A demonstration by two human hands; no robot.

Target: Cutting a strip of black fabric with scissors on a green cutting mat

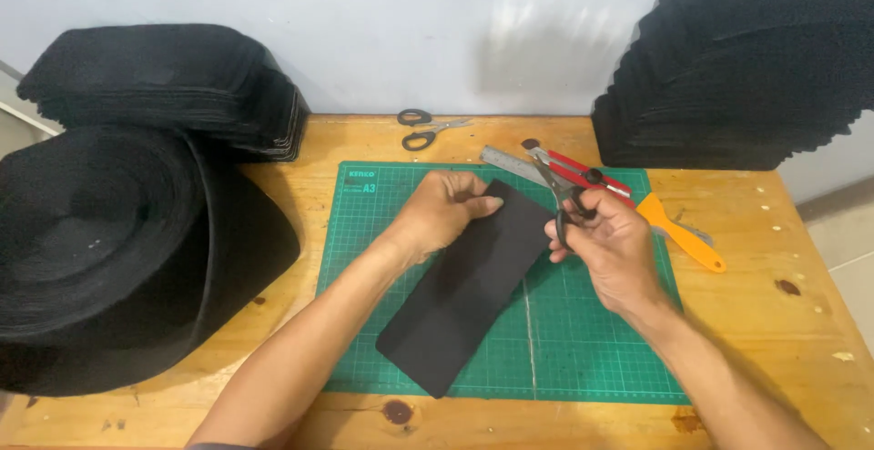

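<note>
A long black fabric strip [469, 291] lies slanted across the green cutting mat [592, 341]. My left hand [442, 212] pinches the strip's far end near the mat's top. My right hand [608, 241] grips black-handled scissors [562, 193], whose blades point up and left, close to the strip's upper right corner.
A metal ruler [512, 164], a red-handled tool [583, 171] and an orange-handled scraper [683, 233] lie at the mat's top right. A second pair of scissors [428, 129] rests by the wall. Stacks of black fabric [742, 68] [173, 86] stand at both back corners, a large black roll [109, 250] at left.
</note>
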